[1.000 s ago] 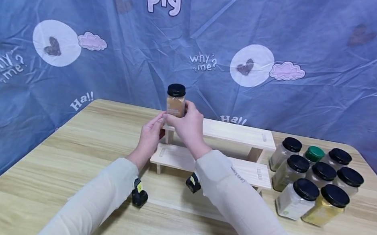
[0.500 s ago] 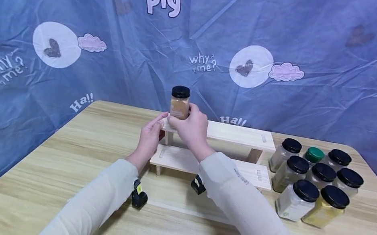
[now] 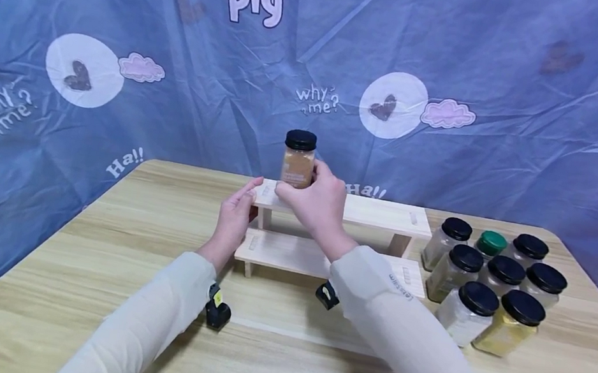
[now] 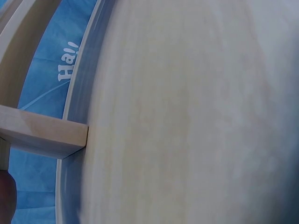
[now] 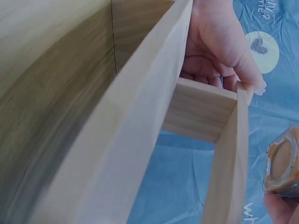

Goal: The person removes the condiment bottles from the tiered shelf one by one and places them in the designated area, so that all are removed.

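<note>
My right hand (image 3: 322, 206) grips a spice jar (image 3: 298, 164) of orange-brown powder with a black lid, fingers and thumb round its lower part. Upright, the jar is over the left part of a two-tier wooden shelf (image 3: 382, 214). From the right wrist, the jar's underside (image 5: 281, 161) shows, apart from the top board. At the shelf's upper left end, my left hand (image 3: 232, 225) holds the board's edge. Its thumb lies along the top and its other fingers curl below, as the right wrist view shows. A shelf leg (image 4: 42, 135) crosses the left wrist view.
Several black-lidded jars stand grouped right of the shelf, among them a white-powder jar (image 3: 461, 320), a yellow-powder jar (image 3: 503, 333) and a green-lidded jar (image 3: 491, 243). A patterned blue cloth (image 3: 199, 113) hangs behind the wooden table (image 3: 91, 258).
My right hand has carried the spice jar rightward along the top board from its left end. The left hand keeps its hold on the shelf. The head view has shifted slightly.
</note>
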`<action>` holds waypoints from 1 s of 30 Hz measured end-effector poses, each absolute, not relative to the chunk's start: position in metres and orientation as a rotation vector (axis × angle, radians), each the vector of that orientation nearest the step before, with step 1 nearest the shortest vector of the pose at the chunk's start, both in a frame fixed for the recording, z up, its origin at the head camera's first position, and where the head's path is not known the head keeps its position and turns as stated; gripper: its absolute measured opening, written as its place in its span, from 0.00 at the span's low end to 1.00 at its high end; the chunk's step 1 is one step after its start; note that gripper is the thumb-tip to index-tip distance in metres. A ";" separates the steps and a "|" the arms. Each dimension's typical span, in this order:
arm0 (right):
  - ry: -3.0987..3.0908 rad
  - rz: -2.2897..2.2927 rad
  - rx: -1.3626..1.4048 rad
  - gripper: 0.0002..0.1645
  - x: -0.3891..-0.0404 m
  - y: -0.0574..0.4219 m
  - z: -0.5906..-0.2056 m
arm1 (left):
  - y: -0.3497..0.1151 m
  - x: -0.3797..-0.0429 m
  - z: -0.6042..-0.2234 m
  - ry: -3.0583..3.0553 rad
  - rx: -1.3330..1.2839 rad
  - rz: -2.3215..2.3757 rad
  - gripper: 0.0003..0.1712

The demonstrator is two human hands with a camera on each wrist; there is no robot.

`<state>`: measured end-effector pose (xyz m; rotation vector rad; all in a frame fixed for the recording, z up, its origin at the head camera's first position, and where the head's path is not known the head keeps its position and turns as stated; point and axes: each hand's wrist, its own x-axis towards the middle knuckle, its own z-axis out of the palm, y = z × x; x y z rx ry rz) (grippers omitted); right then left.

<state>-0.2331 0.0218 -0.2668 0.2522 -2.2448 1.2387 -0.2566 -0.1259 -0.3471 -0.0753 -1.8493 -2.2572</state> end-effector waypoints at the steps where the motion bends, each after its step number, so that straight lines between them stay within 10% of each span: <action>1: -2.241 1.232 0.253 0.27 -0.232 0.023 -0.266 | -0.126 -0.257 -0.347 -1.847 -0.072 -2.258 0.22; 30: -1.929 1.102 0.343 0.25 -0.192 0.085 -0.256 | -0.126 -0.258 -0.348 -1.794 -0.111 -2.272 0.22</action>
